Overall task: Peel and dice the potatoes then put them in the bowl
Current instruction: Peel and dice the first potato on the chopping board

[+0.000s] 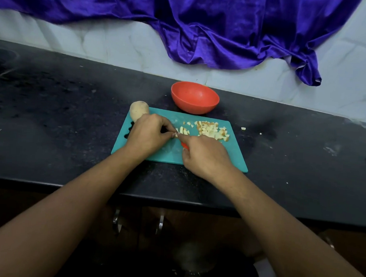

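Looking down from the head camera at a teal cutting board [170, 155] on a dark counter [51, 121]. Pinching a small cluster of pale potato strips [183, 130] with the fingertips of the left hand [148, 134]. Gripping a red-handled knife [185, 145] in the right hand [204, 156], fingers curled round the handle. Cannot make out the blade past the knuckles.

Probably firm and stiff under the edge, yet wet with starch, so slippery and light enough to skid or scatter. Best pinched low at the sides, fingertips tucked back from the cut. Better to scoop the cubes together than to pick them up singly. As for the whole unpeeled potato [138, 110], likely heavier, round and prone to roll, so hold it across the middle.

Right between both hands, near the board's middle: the strips. Just to their right, beyond the right hand: a heap of diced potato [212, 130], brownish on some faces. At the far left corner, just behind the left hand: the whole potato. Past the far edge, apart from both hands: an orange bowl [193, 106], nothing visible inside. Off the board to the right: stray cubes [243, 128].
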Demonstrator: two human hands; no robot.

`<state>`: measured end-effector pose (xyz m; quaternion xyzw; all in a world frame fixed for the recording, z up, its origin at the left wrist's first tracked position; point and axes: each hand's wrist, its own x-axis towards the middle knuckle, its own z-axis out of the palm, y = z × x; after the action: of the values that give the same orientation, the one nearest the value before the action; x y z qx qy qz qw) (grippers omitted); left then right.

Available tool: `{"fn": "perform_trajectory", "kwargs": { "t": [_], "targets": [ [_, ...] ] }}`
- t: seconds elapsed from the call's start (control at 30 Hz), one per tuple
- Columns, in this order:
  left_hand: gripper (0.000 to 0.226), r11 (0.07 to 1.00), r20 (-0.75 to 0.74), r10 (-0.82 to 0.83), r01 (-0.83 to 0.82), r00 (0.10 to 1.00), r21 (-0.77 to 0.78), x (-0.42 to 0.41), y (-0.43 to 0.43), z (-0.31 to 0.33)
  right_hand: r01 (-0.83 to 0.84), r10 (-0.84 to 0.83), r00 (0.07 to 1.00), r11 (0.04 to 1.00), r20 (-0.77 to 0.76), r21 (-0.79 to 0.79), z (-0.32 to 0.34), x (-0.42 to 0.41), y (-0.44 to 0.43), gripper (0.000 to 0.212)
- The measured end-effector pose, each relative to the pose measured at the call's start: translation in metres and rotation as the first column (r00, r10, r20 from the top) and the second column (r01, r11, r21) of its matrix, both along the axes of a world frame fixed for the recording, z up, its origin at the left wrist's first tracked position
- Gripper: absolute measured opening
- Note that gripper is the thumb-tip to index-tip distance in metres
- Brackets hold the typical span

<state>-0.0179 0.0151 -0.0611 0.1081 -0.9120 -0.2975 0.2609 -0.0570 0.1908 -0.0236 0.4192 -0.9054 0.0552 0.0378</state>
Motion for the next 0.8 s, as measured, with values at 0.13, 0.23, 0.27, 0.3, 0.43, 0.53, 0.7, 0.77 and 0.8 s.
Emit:
{"fn": "perform_trajectory", "kwargs": {
  "t": [0.13, 0.23, 0.27, 0.3, 0.43, 0.53, 0.7, 0.77, 0.8],
  "targets": [
    [0.008, 1.000, 0.005, 0.002, -0.002, 1.000, 0.012, 0.001, 0.000, 0.001, 0.013, 0.015, 0.974, 0.993, 0.227, -0.121, -0.001, -0.013, 0.016, 0.047],
    [0.009, 1.000, -0.004, 0.003, -0.003, 1.000, 0.017, 0.001, 0.000, 0.001, 0.117, 0.020, 0.922, 0.937, 0.387, -0.328, -0.004, -0.027, 0.021, 0.041],
    [0.008, 1.000, -0.006, 0.006, -0.006, 1.000, 0.017, 0.001, 0.000, 0.001, 0.123, 0.023, 0.924, 0.928, 0.382, -0.352, -0.004, -0.028, 0.020, 0.041],
    [0.008, 1.000, -0.005, 0.012, -0.012, 1.000, 0.016, 0.001, 0.000, 0.001, 0.114, 0.023, 0.932, 0.929, 0.363, -0.352, -0.003, -0.025, 0.018, 0.042],
    [0.009, 0.999, 0.001, 0.034, -0.034, 0.999, 0.006, 0.001, 0.000, -0.001, 0.080, 0.000, 0.962, 0.955, 0.272, -0.285, -0.001, -0.014, 0.002, 0.046],
    [0.007, 0.999, 0.014, 0.045, -0.045, 0.999, -0.004, 0.002, -0.001, -0.002, 0.064, -0.014, 0.975, 0.974, 0.223, -0.218, 0.001, -0.007, -0.005, 0.048],
    [0.007, 0.999, 0.001, 0.038, -0.038, 0.999, -0.007, 0.001, -0.002, -0.002, 0.059, -0.032, 0.985, 0.986, 0.169, -0.159, 0.000, -0.002, -0.007, 0.050],
    [0.006, 0.999, 0.005, 0.041, -0.041, 0.999, -0.017, 0.001, -0.002, -0.002, 0.029, -0.014, 0.991, 0.993, 0.137, -0.112, 0.000, 0.000, -0.007, 0.051],
    [0.006, 0.999, 0.007, 0.042, -0.042, 0.999, -0.021, 0.001, -0.002, -0.002, 0.016, -0.008, 0.994, 0.997, 0.111, -0.078, 0.000, 0.001, -0.005, 0.051]
  ]
}}
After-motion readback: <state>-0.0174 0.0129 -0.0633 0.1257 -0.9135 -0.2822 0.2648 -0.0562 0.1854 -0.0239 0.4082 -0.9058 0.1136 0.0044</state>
